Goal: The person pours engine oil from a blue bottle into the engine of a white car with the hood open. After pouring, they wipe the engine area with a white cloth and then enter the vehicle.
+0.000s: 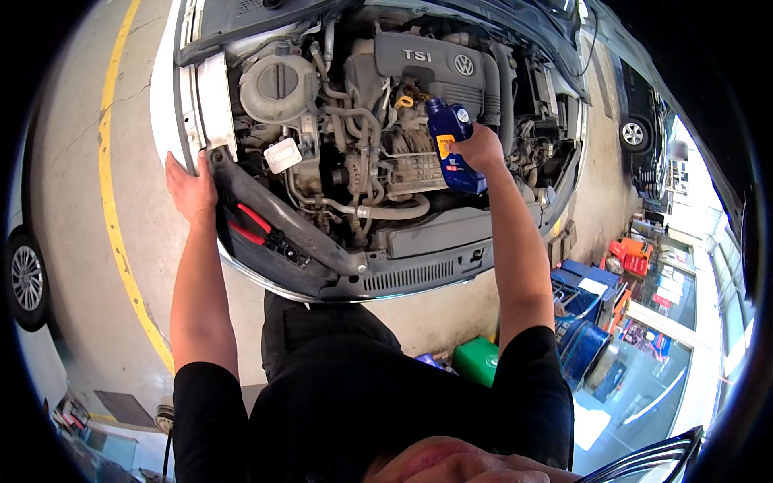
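My right hand [479, 151] is closed around a blue oil bottle [449, 122] with a yellow label, over the middle of the engine. The bottle's neck points away from me, close to the engine cover [419, 58]. I cannot make out whether it is capped or touching the engine. A yellow pull loop [405, 101] shows just left of the neck. My left hand [192, 187] rests with fingers spread on the left edge of the car's open engine bay and holds nothing. Red-handled pliers [251, 225] lie nearby on the black front trim.
A round reservoir [278, 84] and a small white rectangular piece [282, 155] sit at the engine bay's left. The raised hood [692, 105] slants overhead at right. A green container [477, 361] is on the floor. Blue carts [584, 286] and red gear [632, 256] stand at right.
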Motion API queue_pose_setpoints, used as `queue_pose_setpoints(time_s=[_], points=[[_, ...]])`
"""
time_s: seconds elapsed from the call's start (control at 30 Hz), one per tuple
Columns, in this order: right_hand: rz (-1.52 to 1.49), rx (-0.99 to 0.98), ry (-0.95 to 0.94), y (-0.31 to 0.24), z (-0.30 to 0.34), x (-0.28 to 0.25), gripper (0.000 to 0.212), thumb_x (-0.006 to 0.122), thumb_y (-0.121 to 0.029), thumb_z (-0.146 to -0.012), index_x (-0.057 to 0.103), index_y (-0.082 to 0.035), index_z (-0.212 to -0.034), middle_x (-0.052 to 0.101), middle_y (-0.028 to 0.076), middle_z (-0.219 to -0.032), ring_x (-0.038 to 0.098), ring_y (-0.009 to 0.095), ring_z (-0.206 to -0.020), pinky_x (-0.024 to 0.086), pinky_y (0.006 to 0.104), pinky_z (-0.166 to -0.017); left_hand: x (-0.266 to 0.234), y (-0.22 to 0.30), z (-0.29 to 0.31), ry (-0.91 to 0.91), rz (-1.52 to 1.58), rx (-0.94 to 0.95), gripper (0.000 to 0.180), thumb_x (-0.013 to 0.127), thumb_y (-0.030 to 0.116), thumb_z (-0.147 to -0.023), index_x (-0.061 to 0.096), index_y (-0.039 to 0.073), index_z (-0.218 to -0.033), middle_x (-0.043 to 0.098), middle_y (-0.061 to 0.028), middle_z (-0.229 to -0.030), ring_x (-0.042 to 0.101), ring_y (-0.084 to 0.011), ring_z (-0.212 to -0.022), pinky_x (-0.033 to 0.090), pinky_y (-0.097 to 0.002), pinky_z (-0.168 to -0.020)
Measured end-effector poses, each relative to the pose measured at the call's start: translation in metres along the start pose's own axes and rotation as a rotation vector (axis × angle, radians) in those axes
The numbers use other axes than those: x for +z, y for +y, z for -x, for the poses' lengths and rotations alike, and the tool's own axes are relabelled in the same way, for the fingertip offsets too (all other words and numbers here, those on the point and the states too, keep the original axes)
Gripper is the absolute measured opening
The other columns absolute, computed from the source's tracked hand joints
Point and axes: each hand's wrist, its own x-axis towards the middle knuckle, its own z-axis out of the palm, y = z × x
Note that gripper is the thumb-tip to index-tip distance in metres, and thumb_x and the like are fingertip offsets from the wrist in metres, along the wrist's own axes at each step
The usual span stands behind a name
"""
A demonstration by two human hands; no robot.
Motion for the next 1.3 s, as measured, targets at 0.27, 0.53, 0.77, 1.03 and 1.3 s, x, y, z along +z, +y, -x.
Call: queue_pose_setpoints(time_s=[0.27, 0.53, 0.77, 1.03, 1.3], points=[[0.038, 0.005, 0.027, -0.006, 0.002, -0.004, 0.065, 0.094, -0.04, -0.074, 0.076, -0.006, -0.126, 0.08, 0.02, -0.113, 0.076, 0.038, -0.109, 0.058, 0.0462, -0.098, -0.004, 0.008, 0.001, 0.004, -0.005, -0.01, 0.092, 0.064, 0.065, -0.101, 0.039, 0.006, -0.167, 0.047, -0.0176, -0.168, 0.043, -0.0373, -0.156, 0.038, -0.0494, -0.126], [0.045, 0.0, 0.022, -0.007, 0.002, -0.003, 0.064, 0.093, -0.04, -0.074, 0.077, -0.006, -0.127, 0.081, 0.02, -0.113, 0.076, 0.038, -0.109, 0.058, 0.0463, -0.097, -0.004, 0.006, 0.001, 0.01, 0.004, 0.003, 0.092, 0.064, 0.064, -0.101, 0.039, 0.006, -0.167, 0.047, -0.018, -0.168, 0.043, -0.0373, -0.156, 0.038, -0.049, -0.127], [0.069, 0.008, 0.025, -0.008, -0.001, -0.002, 0.062, 0.093, -0.041, -0.074, 0.078, -0.007, -0.124, 0.081, 0.02, -0.112, 0.076, 0.037, -0.108, 0.058, 0.046, -0.098, -0.003, 0.003, 0.001, 0.016, -0.006, 0.005, 0.092, 0.064, 0.064, -0.101, 0.04, 0.005, -0.167, 0.047, -0.0182, -0.168, 0.043, -0.0372, -0.156, 0.037, -0.0484, -0.127], [0.103, 0.02, -0.001, -0.013, -0.003, -0.005, 0.065, 0.093, -0.044, -0.076, 0.076, -0.004, -0.124, 0.079, 0.02, -0.117, 0.075, 0.037, -0.113, 0.059, 0.0468, -0.1, -0.003, 0.003, 0.0, 0.007, -0.007, -0.005, 0.092, 0.065, 0.063, -0.101, 0.039, 0.005, -0.167, 0.047, -0.019, -0.168, 0.044, -0.0382, -0.155, 0.038, -0.0491, -0.127], [0.102, 0.034, -0.025, -0.02, -0.003, -0.007, 0.067, 0.094, -0.043, -0.076, 0.074, -0.003, -0.126, 0.079, 0.02, -0.121, 0.074, 0.037, -0.116, 0.058, 0.0471, -0.101, -0.001, 0.001, 0.0, 0.016, -0.002, 0.006, 0.091, 0.065, 0.062, -0.101, 0.039, 0.004, -0.167, 0.047, -0.0195, -0.168, 0.043, -0.0385, -0.155, 0.037, -0.0496, -0.127]])
